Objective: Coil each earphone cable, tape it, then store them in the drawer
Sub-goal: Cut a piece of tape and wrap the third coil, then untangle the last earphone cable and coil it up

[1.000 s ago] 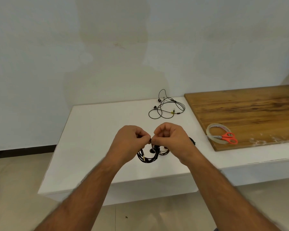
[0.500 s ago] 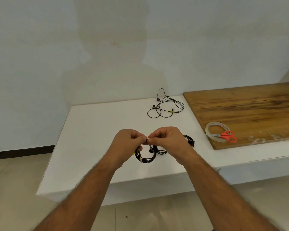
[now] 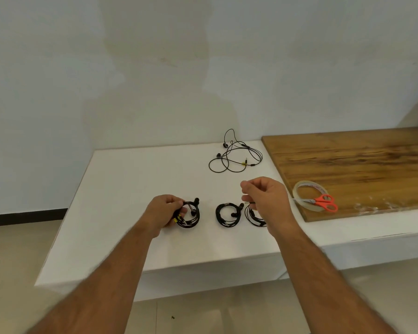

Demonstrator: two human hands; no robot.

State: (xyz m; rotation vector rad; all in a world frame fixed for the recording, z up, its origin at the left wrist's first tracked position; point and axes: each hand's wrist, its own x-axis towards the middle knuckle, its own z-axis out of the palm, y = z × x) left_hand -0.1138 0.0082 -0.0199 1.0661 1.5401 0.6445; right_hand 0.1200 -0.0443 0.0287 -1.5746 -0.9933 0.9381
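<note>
My left hand grips a coiled black earphone by its left side, just above the white table. A second coiled earphone lies on the table to its right. A third coil lies partly hidden under my right hand. That hand hovers above it with fingers loosely curled, and I see nothing in it. An uncoiled black earphone lies loose at the back of the table.
A wooden board covers the surface to the right. On its near left corner sit a clear tape roll and orange-handled scissors. A wall stands behind the table; tiled floor lies below its front edge.
My hands were pinched together over one coil; they have now parted. The left carried that coil leftward, and the right moved right and let go, uncovering two other coils.
</note>
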